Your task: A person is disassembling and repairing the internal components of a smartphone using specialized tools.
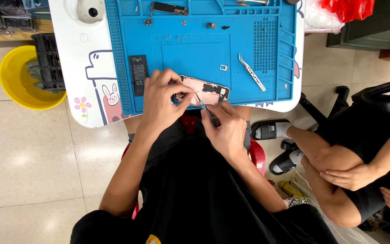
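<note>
An opened pink phone housing (208, 90) lies at the near edge of a blue work mat (195, 54). My left hand (162, 100) presses down on the housing's left end, fingers curled over it. My right hand (225, 129) grips a thin screwdriver (202, 105) with a blue-grey shaft, its tip slanting up into the housing's left part. A black phone battery (138, 74) rests on the mat just left of my left hand. Curved metal tweezers (252, 72) lie to the right of the housing. A small white square part (223, 68) sits above the housing.
A circuit board (169, 9) and small loose parts (211, 25) lie at the mat's far side. The white table (82, 68) carries cartoon prints. A yellow basin (21, 77) and black crate (49, 61) stand left. Another person's legs and arms (339, 167) are at right, in sandals (269, 131).
</note>
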